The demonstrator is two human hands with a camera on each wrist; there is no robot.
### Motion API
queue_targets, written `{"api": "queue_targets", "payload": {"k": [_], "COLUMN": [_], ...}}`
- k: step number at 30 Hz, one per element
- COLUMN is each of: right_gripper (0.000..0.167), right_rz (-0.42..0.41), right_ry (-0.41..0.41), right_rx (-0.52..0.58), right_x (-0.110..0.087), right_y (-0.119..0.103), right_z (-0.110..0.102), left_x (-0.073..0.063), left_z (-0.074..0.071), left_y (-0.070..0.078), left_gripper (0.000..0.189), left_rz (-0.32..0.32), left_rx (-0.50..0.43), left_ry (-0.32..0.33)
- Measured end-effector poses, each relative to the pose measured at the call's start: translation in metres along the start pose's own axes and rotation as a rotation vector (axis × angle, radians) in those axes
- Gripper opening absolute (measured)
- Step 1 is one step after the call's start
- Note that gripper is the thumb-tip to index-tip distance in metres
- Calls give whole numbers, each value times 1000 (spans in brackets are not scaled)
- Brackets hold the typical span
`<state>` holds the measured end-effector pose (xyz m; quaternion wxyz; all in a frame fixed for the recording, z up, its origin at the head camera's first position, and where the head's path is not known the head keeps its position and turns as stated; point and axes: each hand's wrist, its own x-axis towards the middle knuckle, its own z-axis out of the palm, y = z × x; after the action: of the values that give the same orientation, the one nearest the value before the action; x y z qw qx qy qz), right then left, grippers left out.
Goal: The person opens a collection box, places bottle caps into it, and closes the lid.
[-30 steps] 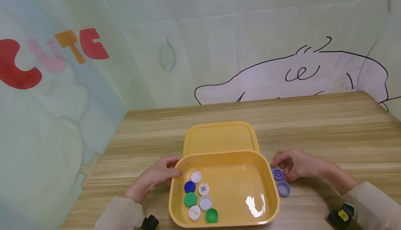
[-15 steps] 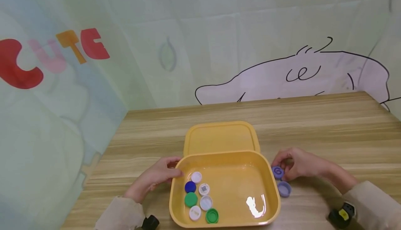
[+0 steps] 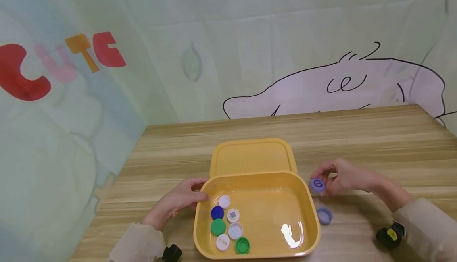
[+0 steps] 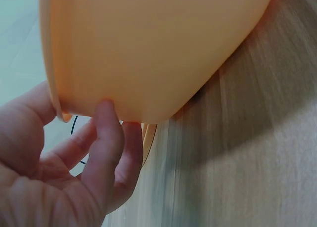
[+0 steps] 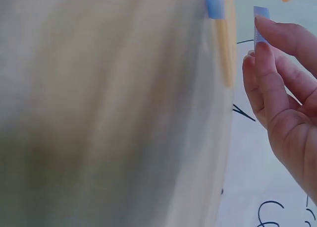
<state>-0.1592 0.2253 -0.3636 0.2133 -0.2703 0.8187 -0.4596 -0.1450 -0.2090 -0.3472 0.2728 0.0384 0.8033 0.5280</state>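
In the head view my right hand (image 3: 344, 179) pinches a purple bottle cap (image 3: 317, 185) with a spiral mark, just off the right side of a yellow plastic container (image 3: 257, 255). The right wrist view shows that cap (image 5: 260, 25) edge-on between fingertips and thumb, lifted above the table. A second purple cap (image 3: 324, 215) lies on the table below it, beside the container. My left hand (image 3: 182, 198) grips the container's left rim, thumb over the edge and fingers against the outer wall (image 4: 138, 53). White, green and blue caps, such as a green cap (image 3: 218, 227), lie inside at the left.
Behind the container lies a yellow lid (image 3: 253, 157), partly covered by the container's far edge. The wooden table (image 3: 171, 147) reaches back to a hanging cloth (image 3: 200, 24) printed with letters and a cartoon outline.
My right hand has picked up the spiral-marked purple cap from the table and raised it. The other purple cap stays put. My left hand keeps its grip on the container.
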Motion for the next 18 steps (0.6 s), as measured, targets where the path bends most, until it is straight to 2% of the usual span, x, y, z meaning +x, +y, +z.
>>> {"api": "queue_targets", "payload": {"k": [18], "right_gripper": [36], "right_rz": [24], "right_ry": [2], "right_rx": [-73], "right_x": [18], "right_y": [-31], "right_z": [-23], "left_x": [0], "left_z": [-1], "left_y": [1], "left_gripper": [52], "left_rz": [3], "left_rx": [-5], "left_ry": [-13]}}
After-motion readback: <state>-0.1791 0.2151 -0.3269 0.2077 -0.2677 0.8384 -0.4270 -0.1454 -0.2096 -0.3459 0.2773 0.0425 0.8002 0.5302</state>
